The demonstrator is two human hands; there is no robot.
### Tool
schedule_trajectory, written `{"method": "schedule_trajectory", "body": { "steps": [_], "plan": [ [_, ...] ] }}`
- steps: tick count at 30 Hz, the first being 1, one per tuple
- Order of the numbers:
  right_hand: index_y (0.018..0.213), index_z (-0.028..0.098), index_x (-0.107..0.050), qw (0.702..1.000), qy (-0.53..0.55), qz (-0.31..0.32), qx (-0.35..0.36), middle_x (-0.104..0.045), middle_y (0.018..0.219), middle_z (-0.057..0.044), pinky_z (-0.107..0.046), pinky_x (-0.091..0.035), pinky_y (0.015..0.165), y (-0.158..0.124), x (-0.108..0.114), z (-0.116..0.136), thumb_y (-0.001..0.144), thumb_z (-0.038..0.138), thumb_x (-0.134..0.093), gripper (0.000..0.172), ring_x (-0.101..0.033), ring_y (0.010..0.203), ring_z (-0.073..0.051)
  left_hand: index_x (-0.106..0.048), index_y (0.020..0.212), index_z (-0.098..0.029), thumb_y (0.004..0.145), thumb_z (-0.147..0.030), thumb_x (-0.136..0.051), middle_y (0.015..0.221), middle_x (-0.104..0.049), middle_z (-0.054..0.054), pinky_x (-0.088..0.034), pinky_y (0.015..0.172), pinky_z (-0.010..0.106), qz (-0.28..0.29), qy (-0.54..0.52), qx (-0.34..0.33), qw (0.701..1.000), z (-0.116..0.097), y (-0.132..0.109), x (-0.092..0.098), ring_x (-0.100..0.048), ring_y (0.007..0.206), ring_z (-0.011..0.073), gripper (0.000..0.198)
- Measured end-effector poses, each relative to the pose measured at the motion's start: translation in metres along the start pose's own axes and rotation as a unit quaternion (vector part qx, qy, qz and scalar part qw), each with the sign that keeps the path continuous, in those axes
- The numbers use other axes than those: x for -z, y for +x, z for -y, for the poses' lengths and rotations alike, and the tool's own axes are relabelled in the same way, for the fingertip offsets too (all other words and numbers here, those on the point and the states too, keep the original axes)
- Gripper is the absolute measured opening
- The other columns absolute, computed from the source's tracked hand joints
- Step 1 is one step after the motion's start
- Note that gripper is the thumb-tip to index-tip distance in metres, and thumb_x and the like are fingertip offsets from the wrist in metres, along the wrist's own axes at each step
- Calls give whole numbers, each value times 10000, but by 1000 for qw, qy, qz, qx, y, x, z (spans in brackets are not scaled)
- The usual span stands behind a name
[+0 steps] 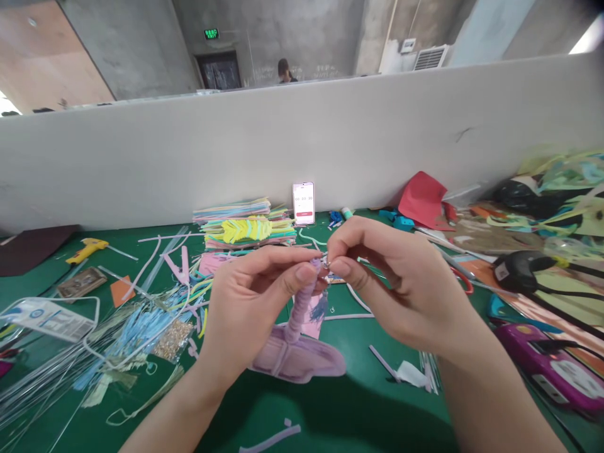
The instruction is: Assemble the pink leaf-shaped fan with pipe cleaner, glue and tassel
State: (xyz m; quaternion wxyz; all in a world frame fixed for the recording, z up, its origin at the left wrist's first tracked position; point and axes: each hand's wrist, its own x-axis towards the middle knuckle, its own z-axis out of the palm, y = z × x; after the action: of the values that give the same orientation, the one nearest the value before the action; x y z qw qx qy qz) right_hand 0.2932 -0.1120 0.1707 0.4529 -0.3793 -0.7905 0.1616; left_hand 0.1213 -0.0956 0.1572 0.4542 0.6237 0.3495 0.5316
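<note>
A lilac pipe-cleaner figure (298,314), with a ribbed stem and broad sheer wings (311,363), hangs over the table. My left hand (250,296) is closed round the top of its stem, thumb in front. My right hand (387,277) pinches a tiny shiny metal piece (325,259) at the stem's tip; its exact kind is too small to make out. The fingertips of both hands nearly meet there. Behind the stem lies a pink piece with a dark tassel-like mark (315,311), partly hidden.
A phone (304,204) showing a timer leans on the white partition (292,145). Pipe-cleaner bundles (245,229) lie before it. At left are a yellow glue gun (87,250), a bead bag (172,340) and wires. A purple power strip (552,371) sits at right on the green table (368,415).
</note>
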Motion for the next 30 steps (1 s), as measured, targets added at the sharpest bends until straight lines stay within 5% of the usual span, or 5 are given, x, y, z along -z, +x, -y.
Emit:
{"method": "schedule_trajectory", "body": {
  "steps": [10,20,30],
  "plan": [
    [771,200,-583,989,52,32,-138,-555,665,19,-224,-350,477,-3,4,6,908,285,-547,165,-484,587,-94,-731,871,-238,712,-222,-793,852,-737,-4,-579,643,185,14,-7,-8,1000,9,6,3,-699,768,134,172],
    [758,178,-589,976,112,21,-183,-573,660,-2,-222,-373,479,3,0,0,875,357,-584,214,-506,588,-109,-752,886,-227,746,-257,-763,904,-755,22,-602,705,253,35,28,-11,999,8,8,5,-708,811,170,144],
    [728,181,-621,946,184,74,-257,-553,618,18,-206,-367,434,2,8,0,806,365,-672,206,-475,535,-91,-778,890,-276,739,-210,-766,912,-767,-3,-610,737,257,43,47,-29,998,6,4,1,-713,846,170,166]
  ]
}}
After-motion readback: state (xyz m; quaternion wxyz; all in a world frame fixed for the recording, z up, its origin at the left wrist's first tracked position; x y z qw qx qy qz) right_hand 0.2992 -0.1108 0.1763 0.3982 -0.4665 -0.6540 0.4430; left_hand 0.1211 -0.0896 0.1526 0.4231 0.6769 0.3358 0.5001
